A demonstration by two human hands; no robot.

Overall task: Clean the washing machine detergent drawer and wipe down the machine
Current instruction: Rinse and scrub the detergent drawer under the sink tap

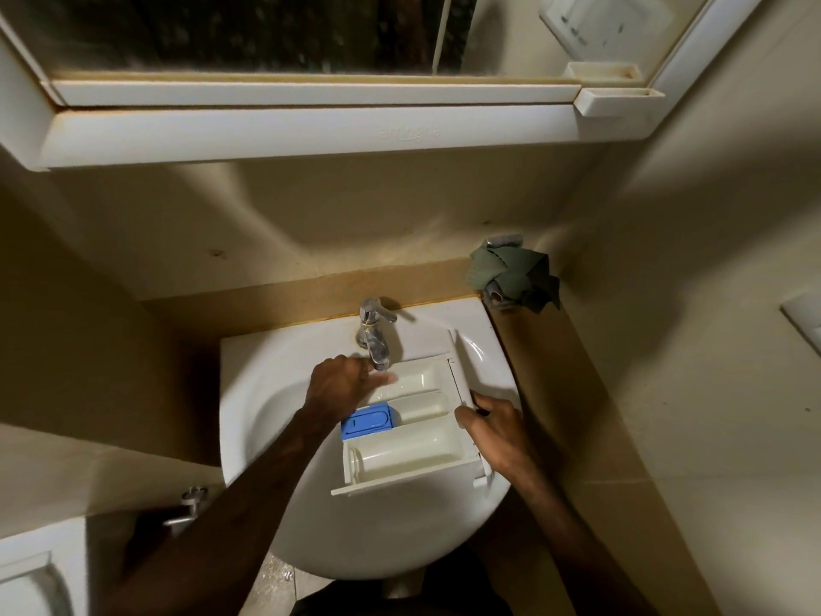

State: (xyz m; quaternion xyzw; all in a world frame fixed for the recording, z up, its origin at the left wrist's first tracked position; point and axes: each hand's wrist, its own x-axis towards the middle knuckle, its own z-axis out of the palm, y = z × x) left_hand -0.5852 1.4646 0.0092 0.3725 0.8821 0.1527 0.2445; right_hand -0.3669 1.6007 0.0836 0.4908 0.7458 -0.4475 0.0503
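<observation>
Detergent drawer (413, 433), white, lies across sink (284, 406) basin, under chrome tap (375, 337). Blue insert (368, 421) sits in middle compartment. Left hand (342, 384) reaches over far compartment beneath spout, fingers extended, holding nothing. Right hand (493, 431) grips drawer's front panel at right edge, fingers curled. Green cloth (515, 277) bunched in corner behind sink.

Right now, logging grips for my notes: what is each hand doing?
Left hand: open, fingers extended over white plastic detergent drawer under chrome tap.
Right hand: gripping the drawer's end.
</observation>
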